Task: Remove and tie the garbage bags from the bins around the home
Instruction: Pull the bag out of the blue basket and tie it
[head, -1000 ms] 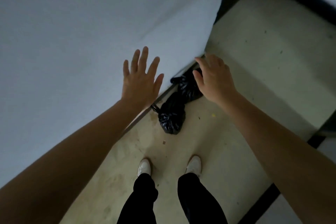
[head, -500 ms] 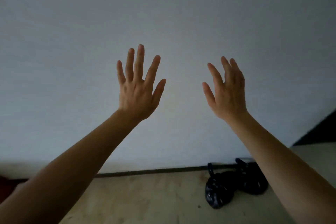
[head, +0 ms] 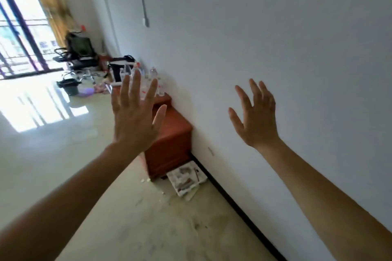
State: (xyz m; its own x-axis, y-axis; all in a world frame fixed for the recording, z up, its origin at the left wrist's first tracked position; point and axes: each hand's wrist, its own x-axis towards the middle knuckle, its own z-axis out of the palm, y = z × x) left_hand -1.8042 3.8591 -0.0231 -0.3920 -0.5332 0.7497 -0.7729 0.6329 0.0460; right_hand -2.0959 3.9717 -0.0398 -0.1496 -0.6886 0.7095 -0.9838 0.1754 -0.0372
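Both hands are raised with fingers spread, holding nothing: the left hand (head: pixel 135 121) at frame centre before a red cabinet (head: pixel 171 133), the right hand (head: pixel 257 121) against the white wall (head: pixel 275 27).

Two hands show, the left hand (head: pixel 135 121) and the right hand (head: pixel 257 121). One red-brown cabinet (head: pixel 171 133) stands at the wall edge of the floor (head: pixel 42 154), with one white tray (head: pixel 186 178) of papers on the floor at its near corner. Clear bottles (head: pixel 153 72) crowd the far end of the cabinet top (several, too blurred for a firm count). Toward the floor's far edge: one dark bin (head: pixel 71 89), one black chair (head: pixel 81 51), one curtain (head: pixel 53 0).
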